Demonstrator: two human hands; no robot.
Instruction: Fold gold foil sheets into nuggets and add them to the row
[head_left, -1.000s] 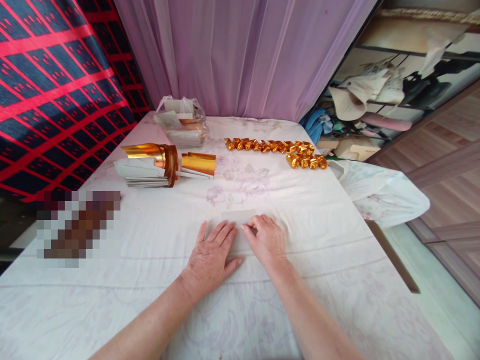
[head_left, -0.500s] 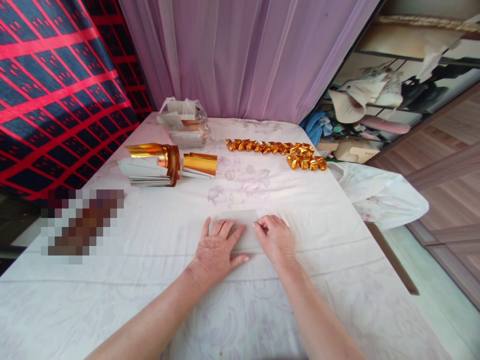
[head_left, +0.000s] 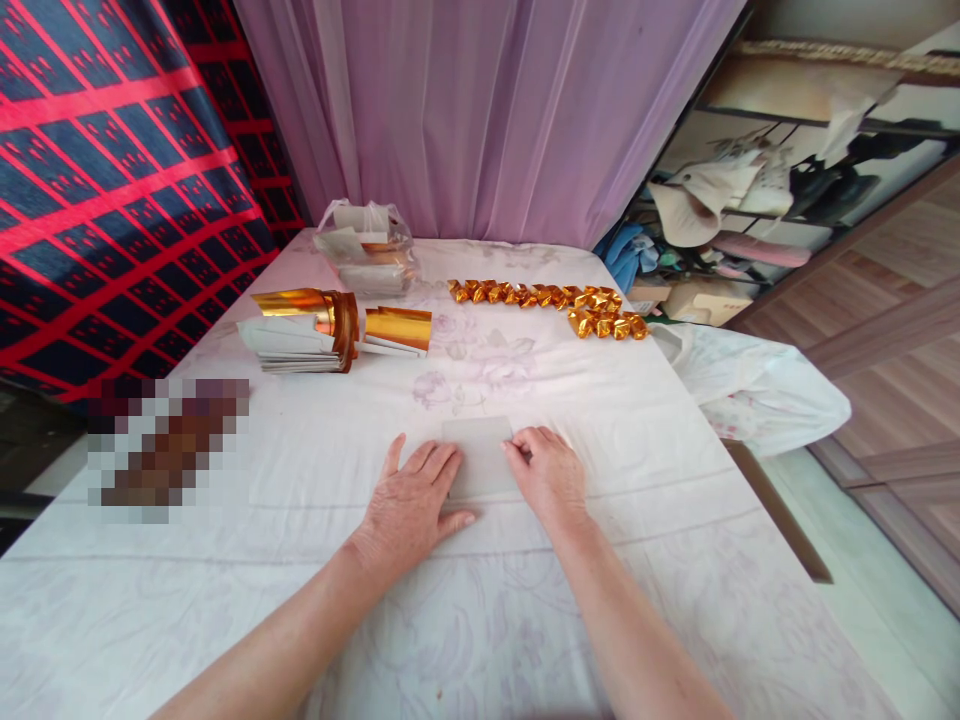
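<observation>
Flat, 2 hands: left hand (head_left: pixel 409 500) spread on 1 pale sheet (head_left: pixel 480 455), right hand (head_left: pixel 547 475) pinching its edge

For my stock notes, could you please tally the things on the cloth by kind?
Flat pale sheet under the left hand and right hand: 1
Stacks of gold-faced sheets, one and another: 2
Clear bag of sheets: 1
Row of folded gold pieces, too small to count singly: 1
Total: 5
</observation>
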